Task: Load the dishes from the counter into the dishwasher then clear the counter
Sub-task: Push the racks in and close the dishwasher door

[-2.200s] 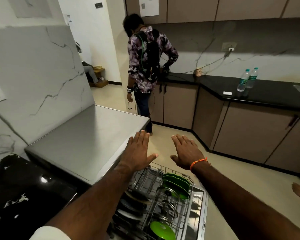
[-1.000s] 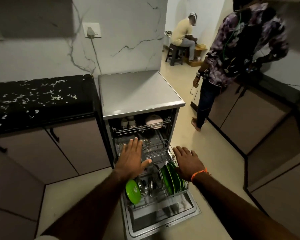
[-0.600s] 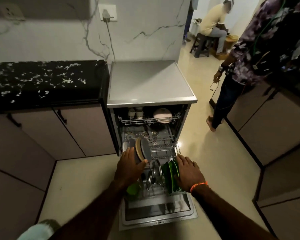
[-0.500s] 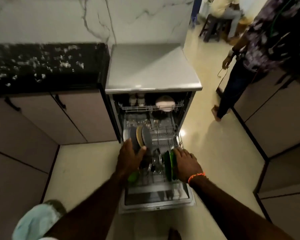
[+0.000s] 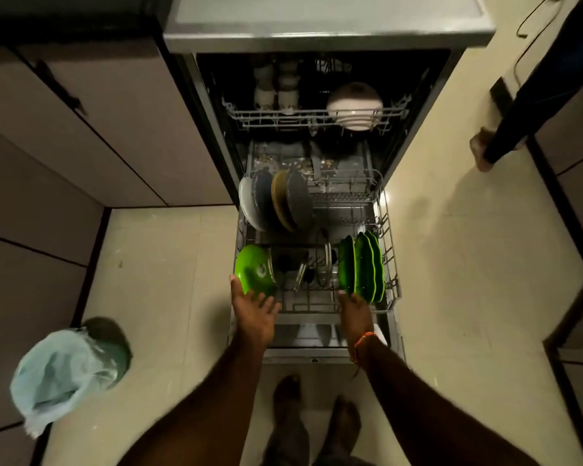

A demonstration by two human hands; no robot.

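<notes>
The dishwasher (image 5: 330,38) stands open with its lower rack (image 5: 389,230) pulled out over the dropped door (image 5: 317,338). Upright in the rack are grey and brown plates (image 5: 283,200), a green bowl (image 5: 253,270) at front left and green plates (image 5: 362,267) at front right. My left hand (image 5: 253,317) is spread at the rack's front left corner, fingertips touching the green bowl. My right hand (image 5: 355,314) lies at the rack's front edge, fingertips just under the green plates. The upper rack (image 5: 283,119) holds cups (image 5: 276,89) and a white bowl (image 5: 354,104).
A bin lined with a light-blue bag (image 5: 61,368) sits on the floor at my left. Cabinet doors (image 5: 98,129) flank the dishwasher on the left. Another person's leg and foot (image 5: 485,153) stand at the right. My feet (image 5: 317,415) are just before the door.
My view has tilted down onto the rack. Both hands have slid back from the plates to the rack's front edge, the left now against the green bowl.
</notes>
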